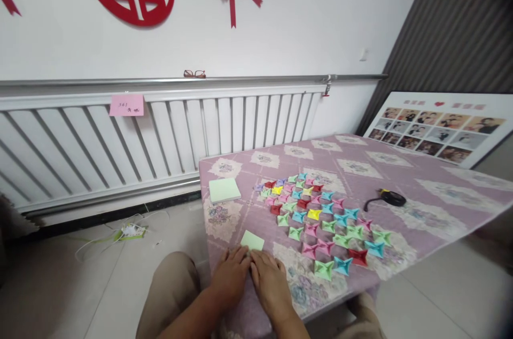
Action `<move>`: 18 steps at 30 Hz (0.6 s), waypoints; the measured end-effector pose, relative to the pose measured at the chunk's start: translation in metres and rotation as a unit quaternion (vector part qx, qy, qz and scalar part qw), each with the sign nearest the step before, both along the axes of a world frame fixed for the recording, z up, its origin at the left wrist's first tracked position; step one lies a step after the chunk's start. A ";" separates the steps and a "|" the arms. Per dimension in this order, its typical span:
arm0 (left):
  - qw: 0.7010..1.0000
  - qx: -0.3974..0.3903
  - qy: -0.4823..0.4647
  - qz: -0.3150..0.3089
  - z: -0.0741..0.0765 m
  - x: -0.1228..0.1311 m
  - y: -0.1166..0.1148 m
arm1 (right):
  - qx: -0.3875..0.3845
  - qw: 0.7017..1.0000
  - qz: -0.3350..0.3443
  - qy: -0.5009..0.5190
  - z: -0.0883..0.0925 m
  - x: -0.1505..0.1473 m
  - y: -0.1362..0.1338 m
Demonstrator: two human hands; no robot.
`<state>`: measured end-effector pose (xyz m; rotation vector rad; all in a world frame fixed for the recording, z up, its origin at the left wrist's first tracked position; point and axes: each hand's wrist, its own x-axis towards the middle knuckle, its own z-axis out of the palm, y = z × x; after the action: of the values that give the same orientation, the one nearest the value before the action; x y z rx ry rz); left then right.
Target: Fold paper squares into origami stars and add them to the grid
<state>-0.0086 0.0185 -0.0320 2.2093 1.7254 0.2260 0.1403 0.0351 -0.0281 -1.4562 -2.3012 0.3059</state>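
My left hand [231,275] and my right hand [270,281] lie side by side on the purple patterned tablecloth [401,168] at the table's near corner. Their fingertips press on the near edge of a light green paper sheet [252,240]. Both hands lie flat, fingers stretched forward and close together. Just beyond the sheet, a stack of light green paper [224,190] rests on the cloth. To the right, several small folded paper shapes [320,218] in pink, green, blue, yellow and red are laid out in rows.
A black coiled tape measure [390,198] lies right of the folded shapes. A photo collage board [436,128] leans at the far right. A white radiator [160,136] with a pink note [126,105] runs along the wall; glasses [194,74] sit above it. Cables [128,232] lie on the floor.
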 end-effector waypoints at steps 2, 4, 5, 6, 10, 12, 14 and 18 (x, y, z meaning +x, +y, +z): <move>1.000 -0.005 0.004 0.003 0.000 -0.002 0.000 | 0.000 1.000 -0.004 0.003 0.000 0.000 0.001; 1.000 -0.008 0.012 0.004 0.000 -0.004 -0.001 | -0.001 1.000 -0.005 0.000 0.000 0.000 0.002; 1.000 -0.007 0.017 0.006 0.001 -0.004 -0.001 | -0.001 1.000 -0.006 -0.003 0.000 0.000 0.001; 1.000 -0.004 0.022 0.012 0.001 -0.006 -0.002 | -0.002 1.000 -0.007 -0.006 0.001 0.000 0.001; 0.998 0.008 0.047 0.051 0.006 -0.012 -0.007 | -0.003 1.000 -0.017 -0.022 0.003 -0.001 -0.004; 0.997 0.016 0.053 0.062 0.009 -0.016 -0.010 | 0.003 0.999 -0.027 -0.028 0.003 -0.001 -0.005; 0.996 0.018 0.056 0.065 0.009 -0.019 -0.012 | 0.008 0.999 -0.034 -0.033 0.004 0.000 -0.006; 0.994 0.005 0.049 0.093 0.013 -0.014 -0.008 | 0.008 0.999 -0.034 -0.032 0.004 0.001 -0.006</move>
<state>-0.0229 0.0100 -0.0187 2.0988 1.9897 0.1711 0.1415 0.0293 -0.0242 -1.5522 -2.2928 0.2232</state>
